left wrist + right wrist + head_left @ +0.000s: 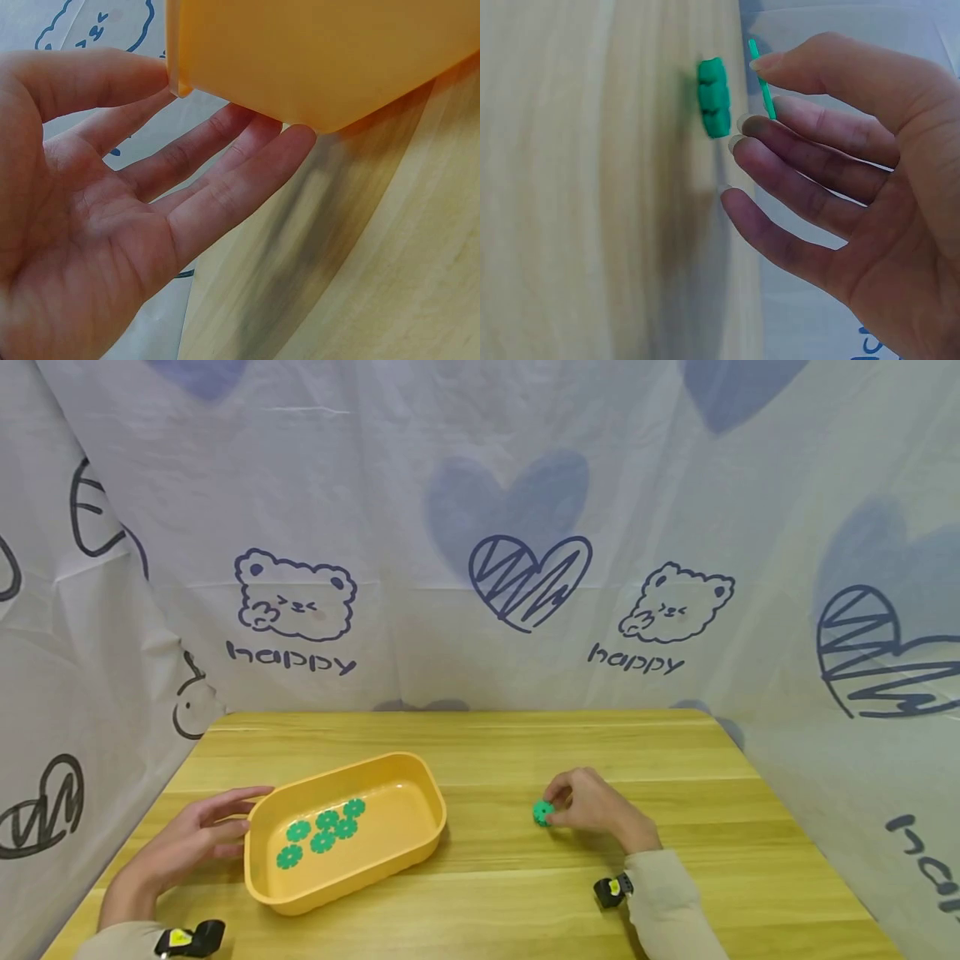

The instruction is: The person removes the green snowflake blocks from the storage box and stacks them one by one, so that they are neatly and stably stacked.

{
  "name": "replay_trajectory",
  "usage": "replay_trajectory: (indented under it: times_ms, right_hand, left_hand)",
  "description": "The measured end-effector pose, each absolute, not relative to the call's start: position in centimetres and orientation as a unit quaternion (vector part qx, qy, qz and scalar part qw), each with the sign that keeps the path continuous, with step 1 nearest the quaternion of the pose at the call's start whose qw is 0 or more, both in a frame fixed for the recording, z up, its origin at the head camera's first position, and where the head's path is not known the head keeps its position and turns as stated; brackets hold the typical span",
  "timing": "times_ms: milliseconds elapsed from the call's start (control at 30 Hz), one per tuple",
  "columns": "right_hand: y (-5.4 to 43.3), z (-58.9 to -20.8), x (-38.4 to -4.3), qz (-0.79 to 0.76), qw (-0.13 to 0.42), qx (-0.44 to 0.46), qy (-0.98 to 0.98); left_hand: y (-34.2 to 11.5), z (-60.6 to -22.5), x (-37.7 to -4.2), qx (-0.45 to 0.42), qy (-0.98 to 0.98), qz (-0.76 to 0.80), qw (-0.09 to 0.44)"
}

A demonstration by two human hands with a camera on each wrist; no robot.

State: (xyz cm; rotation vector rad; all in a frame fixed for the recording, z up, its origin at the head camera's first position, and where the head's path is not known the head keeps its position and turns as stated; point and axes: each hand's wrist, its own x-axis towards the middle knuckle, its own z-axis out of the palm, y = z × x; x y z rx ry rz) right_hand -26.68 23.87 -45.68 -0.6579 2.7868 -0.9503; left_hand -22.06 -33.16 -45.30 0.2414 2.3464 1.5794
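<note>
In the head view, my left hand (191, 839) is at the left end of a yellow plastic tray (360, 893). The left wrist view shows its thumb (112, 79) against the tray's rim and the other fingers, nearly straight, at the outer wall's lower edge. Several green notched discs (322, 842) lie flat inside the tray. To the right, my right hand (596, 806) pinches one thin green disc (763, 82) between thumb and index finger, seen edge-on in the right wrist view. Just beside it, a short stack of green discs (714, 97) is on the table.
The wooden table (495, 910) has a pale, patterned cloth (420, 635) hanging behind it and at both sides. Each wrist carries a small black camera, one on the left (191, 939) and one on the right (612, 890).
</note>
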Motion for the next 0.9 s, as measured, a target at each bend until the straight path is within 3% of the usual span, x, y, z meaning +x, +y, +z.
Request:
replay_trajectory:
  times_ms: [900]
  right_hand:
    - [24.03, -46.73, -27.01, -0.337, 0.075, -0.208, 0.915]
  left_hand:
    - [-33.16, -45.34, -22.06, 0.08, 0.817, 0.55, 0.153]
